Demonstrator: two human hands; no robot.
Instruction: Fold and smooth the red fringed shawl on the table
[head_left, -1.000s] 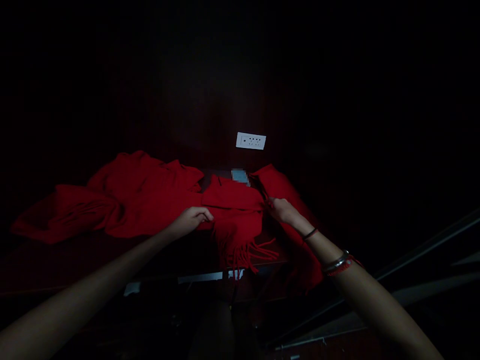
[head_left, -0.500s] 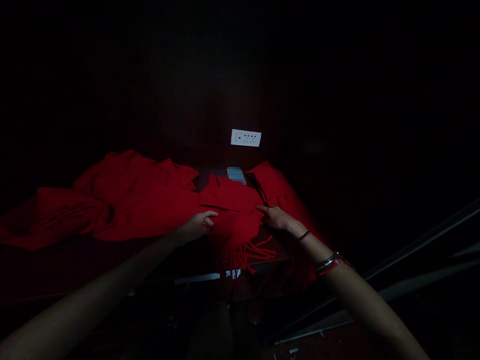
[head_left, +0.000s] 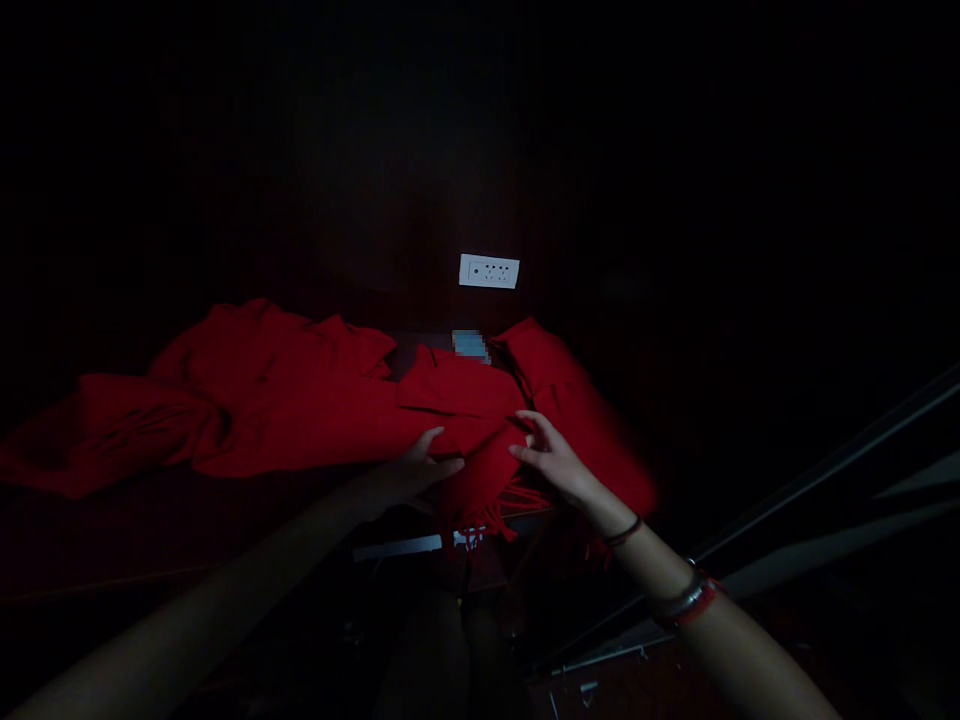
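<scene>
A red fringed scarf (head_left: 480, 385) lies folded at the middle of the dark tabletop, its tassels hanging over the front edge. At the fold's left side is my left hand (head_left: 401, 478), thumb and fingers spread, partly in shadow. My right hand (head_left: 555, 460) is over the right side, with forefinger and thumb apart near the cloth. Whether either hand touches the fabric is hard to tell. More red cloth (head_left: 285, 400) spreads in loose folds to the left. Another red length (head_left: 562, 385) runs down on the right. I cannot tell whether these are all one piece.
A white socket panel (head_left: 489, 271) is on the dark wall behind. Below it lies a small light-blue, pixelated item (head_left: 471, 345). A pale strip (head_left: 401, 547) shows under the table edge. On the right, a long slanting rail (head_left: 832, 485) crosses the dimness.
Both hands have come nearer the front edge, and their fingers have spread. The scarf's front part now looks narrower, with its tassels bunched closer together.
</scene>
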